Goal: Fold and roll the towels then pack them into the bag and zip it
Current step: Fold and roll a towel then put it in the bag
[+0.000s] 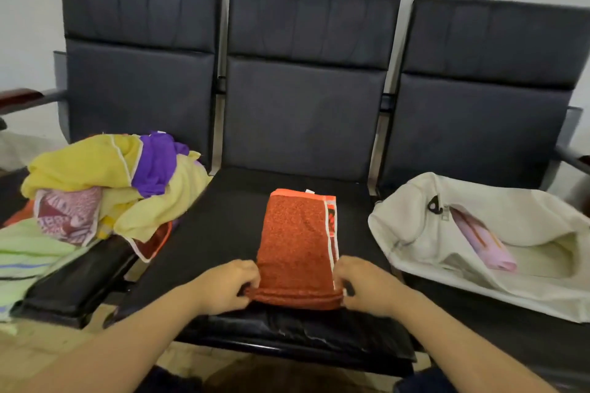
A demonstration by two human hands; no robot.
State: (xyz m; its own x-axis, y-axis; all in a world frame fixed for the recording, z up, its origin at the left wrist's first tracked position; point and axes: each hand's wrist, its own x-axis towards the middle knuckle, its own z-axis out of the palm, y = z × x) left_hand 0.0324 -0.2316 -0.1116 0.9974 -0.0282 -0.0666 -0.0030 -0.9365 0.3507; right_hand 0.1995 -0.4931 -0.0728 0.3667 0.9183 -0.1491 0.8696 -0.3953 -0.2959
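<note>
An orange towel (295, 239), folded into a narrow strip, lies lengthwise on the middle black seat (223, 233). Its near end is turned over into a small roll. My left hand (228, 285) pinches the left end of that roll and my right hand (367, 285) pinches the right end. On the right seat lies a white cloth bag (431, 233) with its zip open, and a rolled pink towel (482, 242) is inside it. A heap of unfolded towels (108, 182), yellow, purple, pink-patterned and pale green, sits on the left seat.
Three dark padded seats form a bench against a pale wall. A wooden armrest (19, 97) juts out at the far left. The pale green towel (28, 262) hangs over the left seat's front edge. Beige floor shows below the bench.
</note>
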